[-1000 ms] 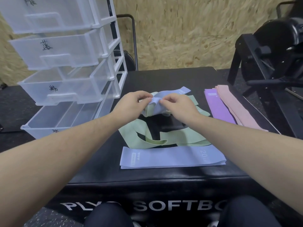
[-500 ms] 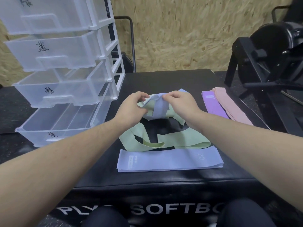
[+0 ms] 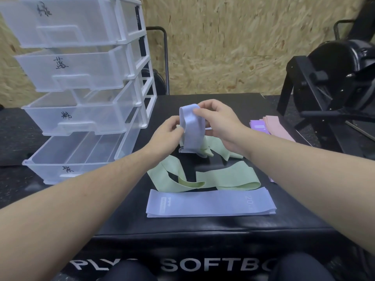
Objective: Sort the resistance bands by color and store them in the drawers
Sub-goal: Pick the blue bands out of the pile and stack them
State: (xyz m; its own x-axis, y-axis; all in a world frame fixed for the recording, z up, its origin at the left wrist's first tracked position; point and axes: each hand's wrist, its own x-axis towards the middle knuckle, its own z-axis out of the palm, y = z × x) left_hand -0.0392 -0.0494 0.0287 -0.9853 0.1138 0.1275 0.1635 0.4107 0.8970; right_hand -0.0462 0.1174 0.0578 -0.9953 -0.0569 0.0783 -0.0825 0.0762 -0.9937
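- Hands meet above the middle of the black plyo box [image 3: 203,226], both on one blue band [image 3: 191,128] lifted clear of the box top.
- Left hand [image 3: 168,132] sits at the blue band's left edge, thumb and fingertips pinching the fabric there.
- Right hand [image 3: 219,120] comes over the band's upper right side, fingers curled round the top of the loop, thumb on its front face.
- That blue band stands as an upright loop between the two hands, its lower end hanging down just above the green bands [image 3: 203,177].
- Green bands lie loose and twisted on the box, directly under and in front of the hands, some of their folds hidden behind the right wrist.
- Nearer the person, a flat stack of blue bands [image 3: 211,203] lies lengthwise, just in front of the green ones and touching their near edge; a pale "20" shows near its right end.
- Purple bands [image 3: 257,124] and pink bands [image 3: 278,128] lie side by side at the box's right edge, beyond the right forearm, well apart from the held band.
- Clear plastic drawers [image 3: 79,122] in a white frame stand to the left of the box, all four pulled out in steps, each with a handwritten mark on its front; the lowest drawer [image 3: 67,157] reaches furthest out.
- Black gym equipment [image 3: 334,78] stands at the right, in front of a chipboard wall [image 3: 233,43].
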